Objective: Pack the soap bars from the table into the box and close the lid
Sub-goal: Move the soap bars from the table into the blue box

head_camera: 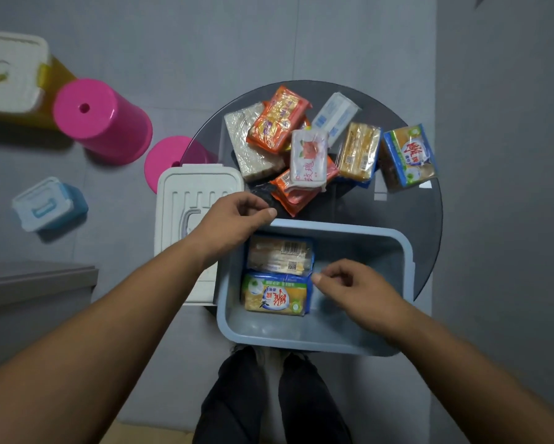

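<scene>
A blue plastic box [394, 248] stands open on the near side of a round dark glass table [410, 219]. Two wrapped soap packs lie inside at its left: a pale one [280, 254] and a blue-and-yellow one [275, 294]. My left hand [234, 216] hovers at the box's far-left corner, fingers curled, holding nothing. My right hand [352, 280] is inside the box beside the blue-and-yellow pack, fingers loosely bent and empty. Several wrapped soap bars [301, 142] are piled at the table's far side. The white lid [189, 213] lies left of the box.
Two pink stools [102, 120] stand on the floor to the left. A small blue container with a white lid [49, 203] and a yellow one [13, 72] sit farther left. A grey cabinet edge [35, 280] is at the left. My legs [269, 395] are below the table.
</scene>
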A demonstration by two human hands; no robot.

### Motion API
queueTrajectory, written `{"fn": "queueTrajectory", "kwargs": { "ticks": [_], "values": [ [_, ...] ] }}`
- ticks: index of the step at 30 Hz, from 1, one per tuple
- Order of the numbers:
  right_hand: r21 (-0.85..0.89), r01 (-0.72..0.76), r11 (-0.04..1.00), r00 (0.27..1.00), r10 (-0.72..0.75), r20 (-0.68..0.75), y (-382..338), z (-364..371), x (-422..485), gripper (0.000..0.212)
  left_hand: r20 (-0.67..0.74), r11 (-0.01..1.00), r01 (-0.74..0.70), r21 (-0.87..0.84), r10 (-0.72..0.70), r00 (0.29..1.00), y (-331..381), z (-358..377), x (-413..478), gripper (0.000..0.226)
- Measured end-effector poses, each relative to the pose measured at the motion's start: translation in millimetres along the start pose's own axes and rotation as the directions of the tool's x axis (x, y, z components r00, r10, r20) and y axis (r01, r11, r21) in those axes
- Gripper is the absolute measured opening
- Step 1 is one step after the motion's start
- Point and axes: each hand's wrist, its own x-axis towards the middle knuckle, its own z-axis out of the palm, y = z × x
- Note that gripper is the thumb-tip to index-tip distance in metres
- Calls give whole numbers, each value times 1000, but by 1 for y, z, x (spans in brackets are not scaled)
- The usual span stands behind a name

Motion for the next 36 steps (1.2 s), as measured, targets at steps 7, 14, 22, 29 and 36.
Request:
{"fn": "queueTrajectory", "kwargs": {
  "ticks": [7,14,22,29,36],
  "values": [
    [382,150,912,986,-111,-124,-54,-88,-11,19,-38,999,44,3,-44,998,37,11,36,39],
    [334,132,933,886,40,-463,-74,-107,101,16,-21,981,85,174,-83,996,61,45,77,52],
    [344,-53,937,793,249,-556,-73,-86,171,36,-78,977,212,-2,-211,974,62,55,97,49],
    [464,-83,882,733,370,-571,-70,-81,198,60,-78,935,294,-197,-313,946,57,61,111,45],
    [625,-28,780,687,469,-555,-71,-79,212,68,-114,929,247,-275,-287,951,56,65,105,42]
  ]
}}
